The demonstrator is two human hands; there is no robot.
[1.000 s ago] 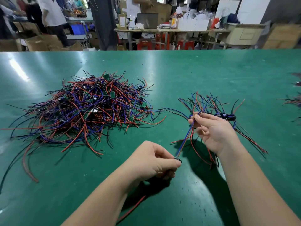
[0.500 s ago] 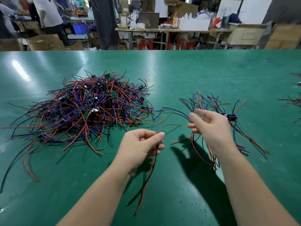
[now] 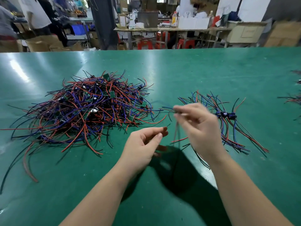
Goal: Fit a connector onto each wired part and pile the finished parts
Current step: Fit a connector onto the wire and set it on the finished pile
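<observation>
Centre frame, right hand (image 3: 199,128), blurred, pinches a wired part (image 3: 176,134) at its fingertips, held clear of the table, seemingly for fitting; left hand (image 3: 143,144) just beside, loosely curled, empty; unsorted heap (image 3: 91,108) centre-left, finished pile (image 3: 225,115) centre-right, well apart, probably to avoid mixing.

Green table (image 3: 195,70), red stools (image 3: 143,44) under far workbench (image 3: 179,29), cardboard boxes (image 3: 39,44)
</observation>
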